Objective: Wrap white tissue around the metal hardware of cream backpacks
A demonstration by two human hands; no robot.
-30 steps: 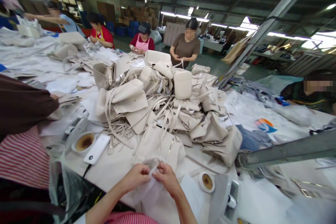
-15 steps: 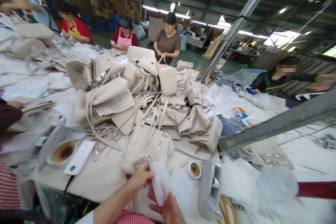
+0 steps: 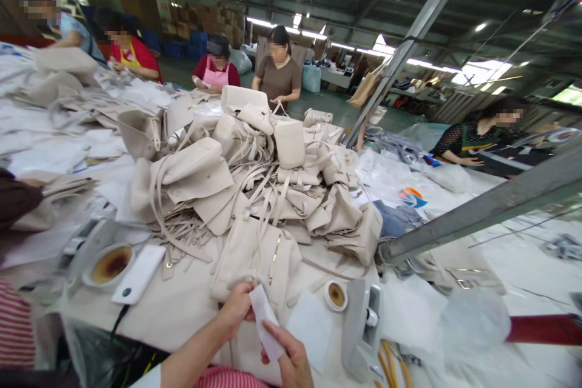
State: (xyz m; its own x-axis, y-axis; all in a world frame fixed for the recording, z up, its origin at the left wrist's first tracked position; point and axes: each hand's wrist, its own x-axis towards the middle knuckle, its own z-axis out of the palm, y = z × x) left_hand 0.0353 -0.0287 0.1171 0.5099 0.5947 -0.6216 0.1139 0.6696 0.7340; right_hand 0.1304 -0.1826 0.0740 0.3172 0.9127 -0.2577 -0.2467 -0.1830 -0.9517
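Observation:
A folded strip of white paper (image 3: 265, 320) is held between my two hands, close to the table's front edge. My left hand (image 3: 237, 309) pinches its upper end, and my right hand (image 3: 287, 351) grips the lower end with the thumb on top. Just beyond my hands lies a beige bag (image 3: 245, 248) with a gold zipper. To the right of my hands is a flat white sheet (image 3: 310, 321). Beside that sheet stand a small white cup (image 3: 336, 295) with brown liquid and a grey tape dispenser (image 3: 361, 327).
A heap of beige bags and straps (image 3: 200, 176) fills the table's middle. At left are a larger bowl of brown liquid (image 3: 110, 264) and a white power bank (image 3: 139, 274). A slanted metal beam (image 3: 482, 200) crosses the right side. Several people work around the table.
The white paper has gone from loosely folded and wide to a narrow strip. My right hand has closed on its lower end. A co-worker at right has drawn an outstretched arm in.

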